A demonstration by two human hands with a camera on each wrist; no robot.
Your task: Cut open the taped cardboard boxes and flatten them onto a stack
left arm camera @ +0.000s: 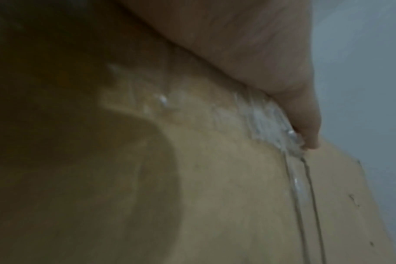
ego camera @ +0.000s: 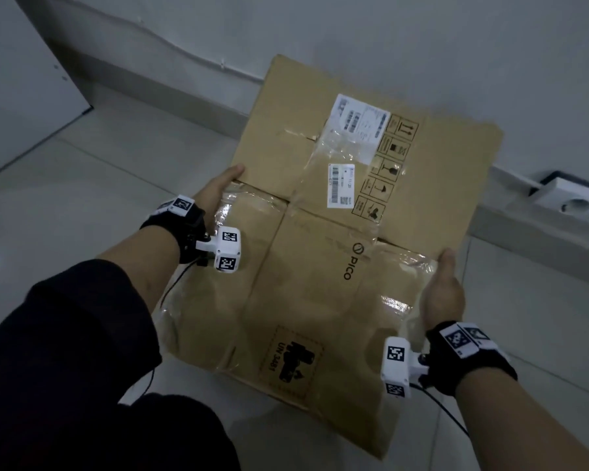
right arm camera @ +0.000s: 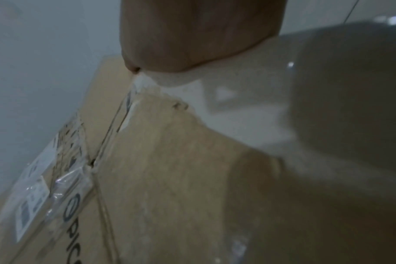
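A flattened brown cardboard box (ego camera: 320, 266) with clear tape, white shipping labels and black handling symbols hangs tilted above the tiled floor. My left hand (ego camera: 221, 186) grips its left edge with the thumb on top; the fingers are hidden underneath. My right hand (ego camera: 444, 287) grips the right edge the same way. The left wrist view shows my left hand (left arm camera: 260, 53) lying along the crinkled tape on the cardboard (left arm camera: 237, 196). In the right wrist view my right hand (right arm camera: 192, 35) sits at the edge of the cardboard (right arm camera: 170, 178).
A white power strip (ego camera: 578, 202) lies on the floor by the wall at right. A white panel (ego camera: 24, 79) stands at the far left. A grey baseboard (ego camera: 184, 93) with a cable above it runs behind the box. Pale floor tiles (ego camera: 82, 185) surround it.
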